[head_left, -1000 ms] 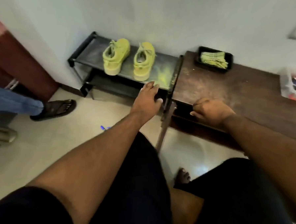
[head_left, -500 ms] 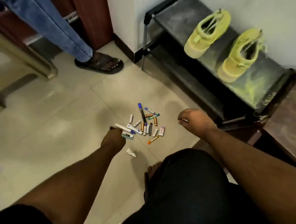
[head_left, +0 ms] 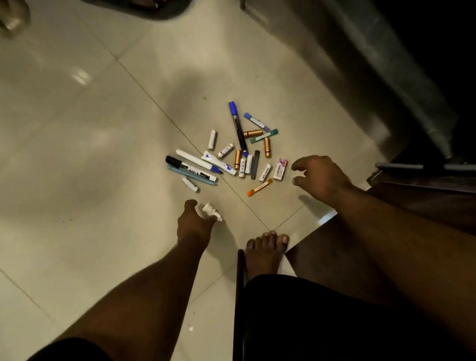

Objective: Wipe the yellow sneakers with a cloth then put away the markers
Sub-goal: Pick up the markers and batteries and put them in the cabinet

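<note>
The fingers of the right hand are spread and loosely curved, holding nothing, hovering just at 3 o'clock of a scatter of markers on the tiled floor. The left hand lies at 7 o'clock of the scatter, its fingers curled round a small white object that touches the floor; what the object is cannot be told.

In the scatter, a long blue marker points toward 12 o'clock. A black-capped marker, a white pen and a pale blue pen lie side by side at 9 o'clock. Several copper-coloured caps and short white tubes lie among them. A small white box sits nearest the right fingertips, with an orange marker just at 7 o'clock of it.

A bare foot stands at 6 o'clock of the scatter. A dark shelf frame runs along at 2 o'clock. The yellow sneakers are out of view.
</note>
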Tool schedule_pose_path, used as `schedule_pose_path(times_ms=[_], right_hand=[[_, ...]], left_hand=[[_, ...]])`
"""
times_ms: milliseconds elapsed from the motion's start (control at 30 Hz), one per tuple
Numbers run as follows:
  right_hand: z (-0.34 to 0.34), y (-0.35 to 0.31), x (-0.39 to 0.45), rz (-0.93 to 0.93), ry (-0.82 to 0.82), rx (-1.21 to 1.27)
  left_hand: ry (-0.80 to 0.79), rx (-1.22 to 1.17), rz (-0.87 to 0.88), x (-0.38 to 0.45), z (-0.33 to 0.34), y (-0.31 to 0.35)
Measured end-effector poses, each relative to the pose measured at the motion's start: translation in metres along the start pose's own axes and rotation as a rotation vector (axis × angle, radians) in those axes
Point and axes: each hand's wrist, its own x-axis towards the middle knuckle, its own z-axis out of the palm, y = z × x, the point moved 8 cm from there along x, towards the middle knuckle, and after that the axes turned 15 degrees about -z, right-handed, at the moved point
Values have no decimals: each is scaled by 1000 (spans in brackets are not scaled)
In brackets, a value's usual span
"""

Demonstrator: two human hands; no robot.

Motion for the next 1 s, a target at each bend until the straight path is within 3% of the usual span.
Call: schedule_pose_path(times_ms=[100,200,367,500,733,867,933,1000], right_hand=[[25,12,20,74,10,101],[40,31,34,248,128,228],[64,55,51,486,284,384],[70,56,62,474,338,390],[80,50,52,474,222,280],[87,47,40,377,199,125],[93,47,31,330,227,180],[90,50,23,358,295,399]], left_hand=[[25,-127,-48,8,20,-5],[58,-272,-68,11,33,-5],[130,-361,34,15,38,0],[113,-384,106,7,38,1],[52,-272,259,-31,37,34],[30,-211,373,-43,42,66],[-8,-226,353,-44,49,77],[-35,-208,341,-45,54,90]])
